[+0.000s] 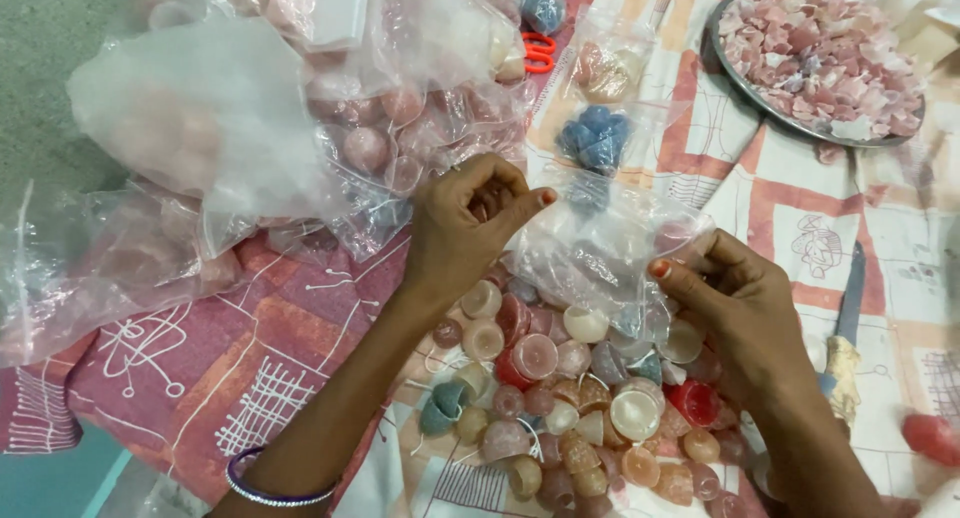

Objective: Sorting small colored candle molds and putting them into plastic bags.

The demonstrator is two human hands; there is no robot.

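Hands pinching a thin clear plastic bag above a heap of little wax cups.

Left hand is curled almost shut, thumb and fingers nipping the top edge of the thin clear plastic bag; right hand is also nearly closed, gripping the bag's lower right side. The bag looks very light, floppy and slippery, so I think its edges are the best place to hold. Under it lies the pile of small round wax cups in pink, red, cream and blue, which look smooth and easy to dent. Around them sit more filled clear bags, a patterned cloth, a metal plate of pink chips and a knife.
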